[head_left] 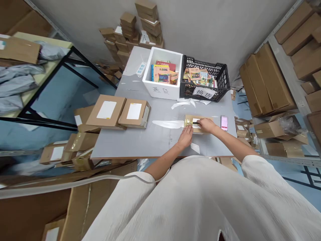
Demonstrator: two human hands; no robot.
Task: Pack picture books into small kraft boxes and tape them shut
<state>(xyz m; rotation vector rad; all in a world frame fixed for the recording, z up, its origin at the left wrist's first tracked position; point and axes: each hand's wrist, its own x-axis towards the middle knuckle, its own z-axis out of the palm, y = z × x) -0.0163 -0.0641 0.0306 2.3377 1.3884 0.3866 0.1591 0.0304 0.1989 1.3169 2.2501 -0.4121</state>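
Observation:
A small cardboard box (200, 131) lies on the grey table, with clear yellowish tape (188, 121) over its left end. My left hand (186, 136) presses on the box's near left part, fingers stretched out flat. In my right hand (206, 125) is a dark, slim box cutter (196, 123), its tip pointing left at the tape. The fingers are wrapped round it and hide most of its handle. Part of a white label shows on the box beside the right hand. A phone (224, 123) with a lit screen lies to the right.
Two labelled cartons (117, 112) sit on the table's left side. At the back stand a white foam box (160, 92) and a black plastic crate (187, 90), both holding books. White paper scraps (168, 124) lie about. Shelves of cartons (268, 80) flank the right.

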